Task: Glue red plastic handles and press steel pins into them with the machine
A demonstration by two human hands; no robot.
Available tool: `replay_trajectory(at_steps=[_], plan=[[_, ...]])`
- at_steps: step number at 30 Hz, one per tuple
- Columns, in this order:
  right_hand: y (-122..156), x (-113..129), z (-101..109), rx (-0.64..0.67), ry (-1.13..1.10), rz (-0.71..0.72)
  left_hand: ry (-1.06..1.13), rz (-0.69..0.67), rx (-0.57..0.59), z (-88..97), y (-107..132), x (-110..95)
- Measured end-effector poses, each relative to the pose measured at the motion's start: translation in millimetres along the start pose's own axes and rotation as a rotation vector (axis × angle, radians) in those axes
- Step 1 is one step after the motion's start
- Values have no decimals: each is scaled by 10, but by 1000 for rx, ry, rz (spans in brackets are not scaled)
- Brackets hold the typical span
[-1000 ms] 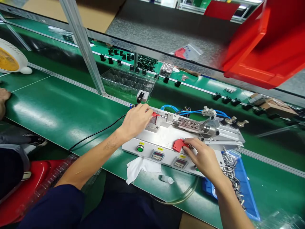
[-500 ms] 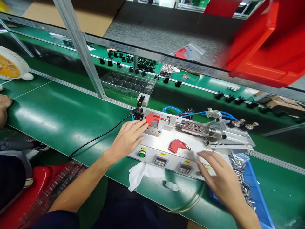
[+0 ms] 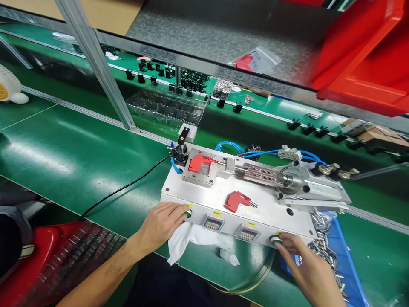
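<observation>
A grey press fixture [image 3: 220,200] sits on the green conveyor belt [image 3: 70,157]. My left hand [image 3: 159,225] has its fingertips on the green button [image 3: 188,212] at the fixture's front left. My right hand [image 3: 305,266] touches the green button [image 3: 275,239] at the front right. Neither hand holds anything. One red plastic part [image 3: 198,163] lies seated in the fixture's nest, in line with the steel pusher rod [image 3: 260,173]. A second red part [image 3: 235,200] with a metal pin lies loose on the top plate.
A white cloth [image 3: 185,238] and a small white bottle [image 3: 229,256] lie in front of the fixture. A blue tray of metal pins [image 3: 332,251] is at right. A clear tray [image 3: 166,106], black parts, a red bin [image 3: 364,59] overhead and a red crate [image 3: 57,260] surround it.
My left hand left the red part in the nest and came down to the left button. My right hand let go of the second red part and moved to the right button.
</observation>
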State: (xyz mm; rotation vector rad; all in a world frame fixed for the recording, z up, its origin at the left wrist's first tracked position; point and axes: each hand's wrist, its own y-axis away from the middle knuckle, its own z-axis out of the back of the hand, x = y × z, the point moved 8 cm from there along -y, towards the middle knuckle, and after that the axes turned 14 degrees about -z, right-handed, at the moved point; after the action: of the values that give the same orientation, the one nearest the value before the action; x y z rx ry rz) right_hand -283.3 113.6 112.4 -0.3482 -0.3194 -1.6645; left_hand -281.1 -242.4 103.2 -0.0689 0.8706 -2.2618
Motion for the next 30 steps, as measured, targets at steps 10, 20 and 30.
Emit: replay_trajectory(at_steps=[10,20,30], plan=[[176,136,12,-73,95,-36,240,11,-29,123,-198,-123],[323,134,-63,-54,3,-75,78,-204,178,-409,-983,-649],[408,70,-144,4,8,-122,312,-220,114,-97,-607,-546]])
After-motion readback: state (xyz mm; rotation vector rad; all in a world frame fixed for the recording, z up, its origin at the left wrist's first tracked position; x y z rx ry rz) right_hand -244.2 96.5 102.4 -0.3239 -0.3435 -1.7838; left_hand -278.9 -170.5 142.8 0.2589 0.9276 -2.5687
